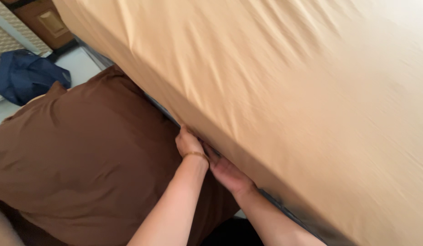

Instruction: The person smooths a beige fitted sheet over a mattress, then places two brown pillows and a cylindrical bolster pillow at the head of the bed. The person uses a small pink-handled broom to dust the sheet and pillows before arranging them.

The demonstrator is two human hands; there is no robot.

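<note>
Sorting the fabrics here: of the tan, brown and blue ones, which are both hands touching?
The tan sheet over the mattress: left hand and right hand press at its lower edge. The brown pillow lies beside; the blue cloth lies far off.

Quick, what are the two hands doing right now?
Left hand: fingers pushed under the tan sheet edge; grip cannot be told.
Right hand: pressed at the same edge; grip cannot be told.
</note>
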